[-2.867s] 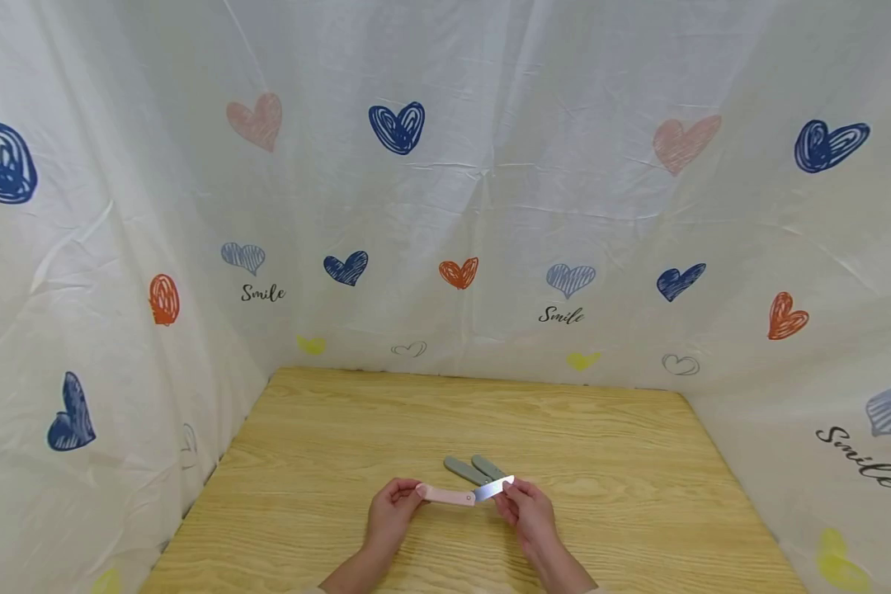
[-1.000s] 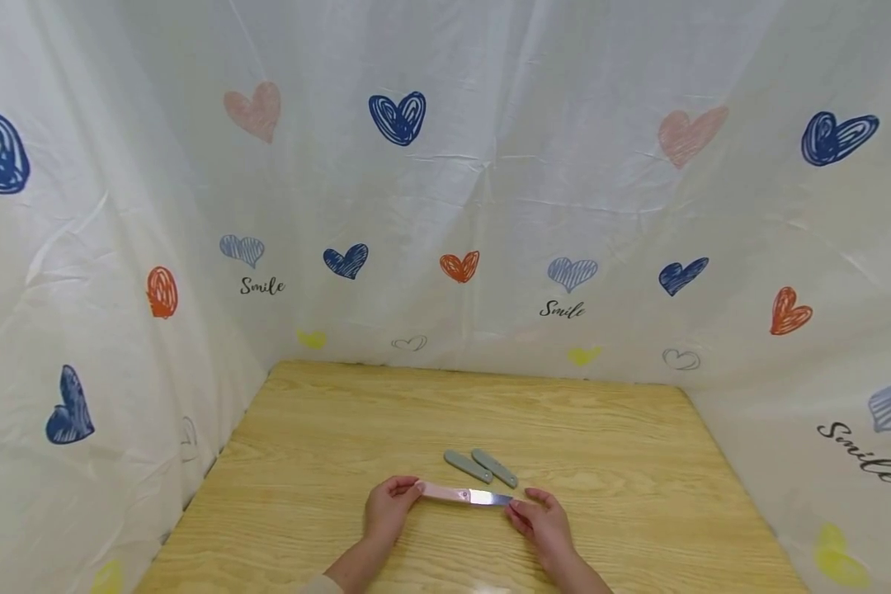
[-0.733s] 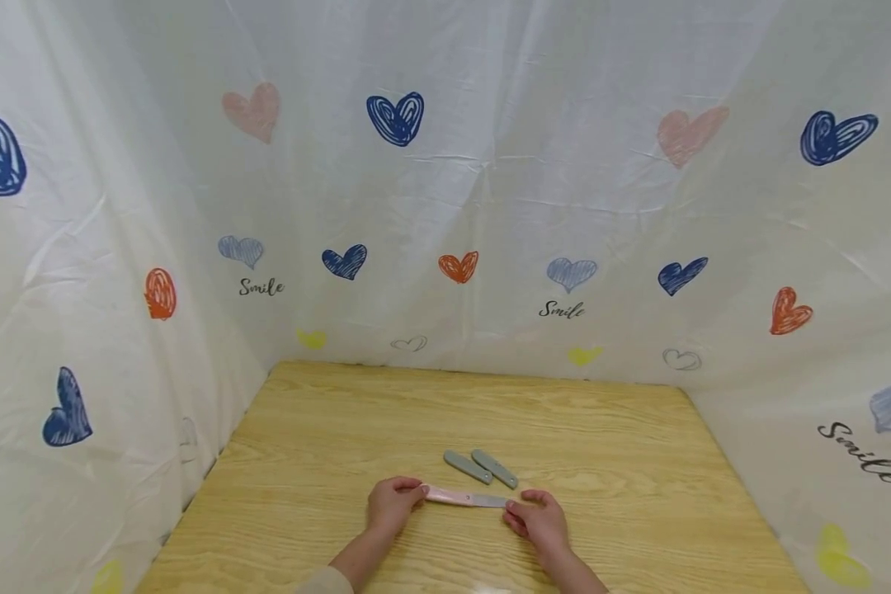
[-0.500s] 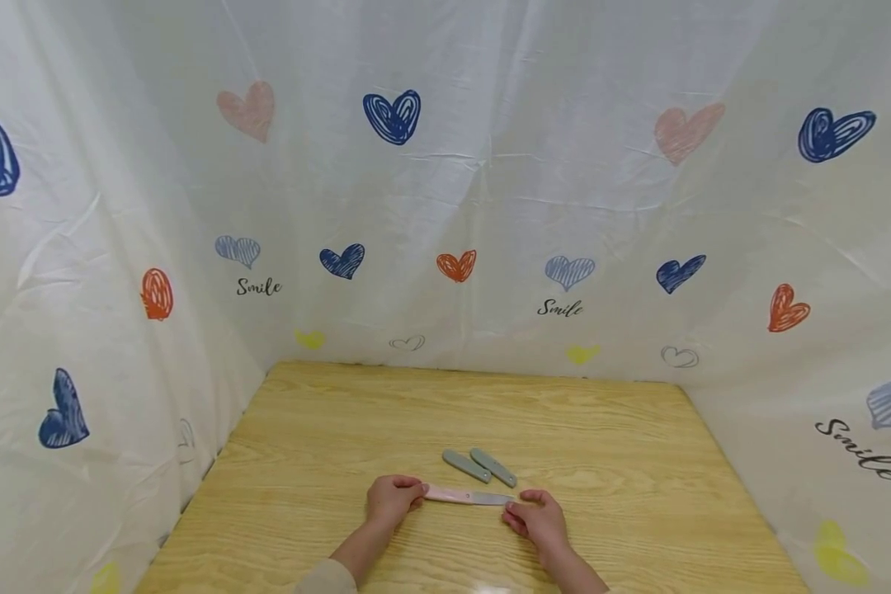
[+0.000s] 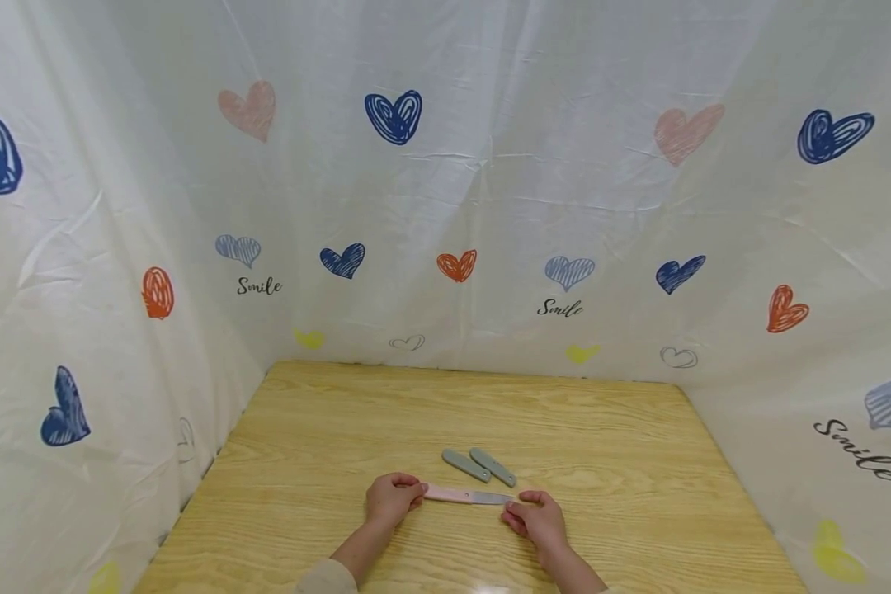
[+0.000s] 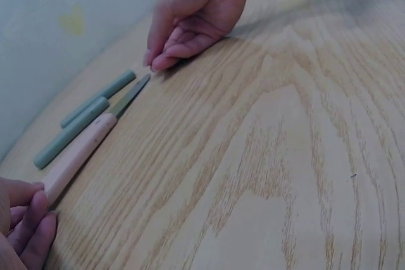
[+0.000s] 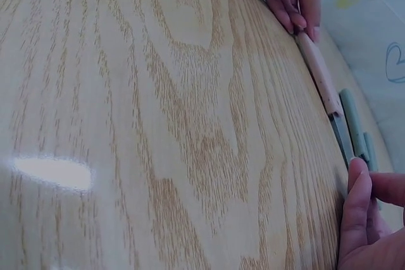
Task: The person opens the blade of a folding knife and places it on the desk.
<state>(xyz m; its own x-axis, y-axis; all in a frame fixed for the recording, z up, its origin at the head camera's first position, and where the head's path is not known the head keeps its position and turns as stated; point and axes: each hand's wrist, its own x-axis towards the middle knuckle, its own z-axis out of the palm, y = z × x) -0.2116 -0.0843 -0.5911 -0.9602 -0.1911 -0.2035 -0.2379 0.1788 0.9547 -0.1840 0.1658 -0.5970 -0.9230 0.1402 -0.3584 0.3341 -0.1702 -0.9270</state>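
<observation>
A folding knife with a pink handle [image 5: 447,494] and an unfolded steel blade [image 5: 491,498] lies crosswise between the hands, low over or on the tabletop. My left hand [image 5: 393,501] pinches the end of the pink handle [image 6: 79,155] between thumb and fingers. At the blade tip is my right hand [image 5: 540,521], thumb and fingertips right beside it; whether they pinch the tip I cannot make out. Its index finger stands apart from the thumb. Just behind the knife, two grey-green folded knives [image 5: 465,465] [image 5: 493,467] lie slanted side by side.
The wood-grain table [image 5: 327,421] reaches back to a white curtain [image 5: 490,206] printed with hearts and "Smile". More curtain closes off the left and right sides. Light glares off the tabletop in the right wrist view.
The pink knife's blade was angled up to the handle 2.9 seconds ago; now it runs nearly straight with it. The right hand moved slightly right and down. Over the last half second almost nothing differs.
</observation>
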